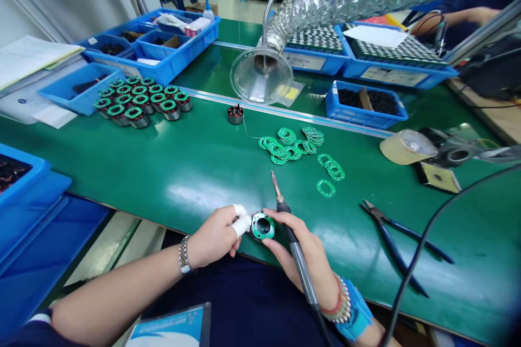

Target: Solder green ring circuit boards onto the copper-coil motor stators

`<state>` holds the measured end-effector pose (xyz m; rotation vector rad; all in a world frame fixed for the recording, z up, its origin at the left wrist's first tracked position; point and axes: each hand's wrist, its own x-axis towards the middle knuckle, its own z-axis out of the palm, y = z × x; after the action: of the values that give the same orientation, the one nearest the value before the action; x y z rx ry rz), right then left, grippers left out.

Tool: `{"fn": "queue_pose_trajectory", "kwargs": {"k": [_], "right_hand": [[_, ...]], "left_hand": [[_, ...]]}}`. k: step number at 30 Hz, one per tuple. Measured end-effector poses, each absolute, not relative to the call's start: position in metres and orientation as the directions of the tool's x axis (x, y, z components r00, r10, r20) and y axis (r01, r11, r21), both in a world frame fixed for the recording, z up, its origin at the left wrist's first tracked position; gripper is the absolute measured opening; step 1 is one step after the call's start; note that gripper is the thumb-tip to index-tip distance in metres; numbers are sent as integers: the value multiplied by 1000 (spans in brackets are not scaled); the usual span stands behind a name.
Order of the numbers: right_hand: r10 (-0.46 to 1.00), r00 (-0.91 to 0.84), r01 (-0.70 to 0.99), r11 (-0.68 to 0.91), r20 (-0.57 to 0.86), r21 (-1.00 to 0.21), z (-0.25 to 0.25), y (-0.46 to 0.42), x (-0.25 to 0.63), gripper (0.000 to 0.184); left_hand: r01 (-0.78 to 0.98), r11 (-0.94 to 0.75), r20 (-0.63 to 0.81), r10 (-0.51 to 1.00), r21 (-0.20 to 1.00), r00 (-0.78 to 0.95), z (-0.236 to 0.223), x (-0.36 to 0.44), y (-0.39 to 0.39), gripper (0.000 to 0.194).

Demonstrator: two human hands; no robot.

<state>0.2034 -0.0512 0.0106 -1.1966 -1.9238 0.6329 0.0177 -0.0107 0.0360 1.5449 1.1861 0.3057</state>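
Note:
At the table's near edge, a motor stator (257, 235) topped with a green ring-shaped circuit board (269, 230) is held between both hands. My left hand (222, 231), with white covers on thumb and forefinger, pinches its left side. My right hand (303, 244) has its thumb and forefinger on the stator's right side. A soldering iron (299, 260) lies across that same hand, its tip pointing up and away. Loose green ring boards (287, 136) lie in a cluster ahead, and one stator without a board (235, 114) stands further back.
Stators with boards (140, 102) stand in rows at the left. Cutting pliers (391, 238) and a solder spool (407, 146) lie at the right, near the iron's cable (431, 236). A clear fume hood (260, 84) hangs over the middle. Blue bins (366, 114) line the back; a co-worker's arm shows beyond.

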Motion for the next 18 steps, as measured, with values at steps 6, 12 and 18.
{"fn": "queue_pose_trajectory", "kwargs": {"k": [6,12,18], "right_hand": [[901,-261,510,433,347,-743,10,-52,204,40],[892,-232,485,452,389,-749,9,-53,202,41],[880,-219,481,473,421,-738,5,-54,199,39]], "left_hand": [[455,-92,-110,910,886,399,24,1,-21,22],[426,-370,147,870,826,471,8,3,-41,39],[445,-417,171,852,793,494,8,5,-42,41]]}}
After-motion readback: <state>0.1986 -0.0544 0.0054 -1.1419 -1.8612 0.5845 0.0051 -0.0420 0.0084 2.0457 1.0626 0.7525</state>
